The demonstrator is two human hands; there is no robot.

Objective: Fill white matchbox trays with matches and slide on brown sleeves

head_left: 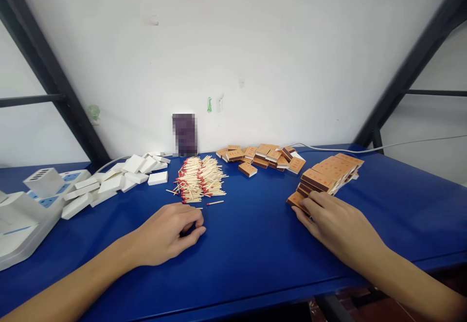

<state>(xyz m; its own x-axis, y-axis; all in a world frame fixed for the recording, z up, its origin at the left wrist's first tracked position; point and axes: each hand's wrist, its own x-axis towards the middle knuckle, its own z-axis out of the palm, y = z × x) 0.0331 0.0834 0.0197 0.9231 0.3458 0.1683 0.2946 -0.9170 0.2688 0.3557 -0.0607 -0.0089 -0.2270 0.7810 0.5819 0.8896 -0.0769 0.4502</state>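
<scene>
Two hands rest at a blue table (248, 254): the left hand (170, 234), left of the frame's lower centre, is half-curled with thumb and fingertips apart and nothing visible in it; the right hand (339, 224), at lower right, has its fingers on the near box (296, 199) of a stack of matchboxes (333, 169), though whether it grips cannot be told. Just beyond the left hand, a heap of matches (199, 178) blocks the way to the wall; white box trays (113, 183) and a power strip (54, 215) crowd the left side. A cable (339, 150) runs behind the stack. One stack and one loose pile of matchboxes (262, 151), right of centre, overlap too much to count by box; one box (247, 168) lies in front of that pile. One loose match (215, 203) lies nearly level, red head leftward; most heaped heads also face left. The stack's long axis slants from the right fingers toward the upper right.
</scene>
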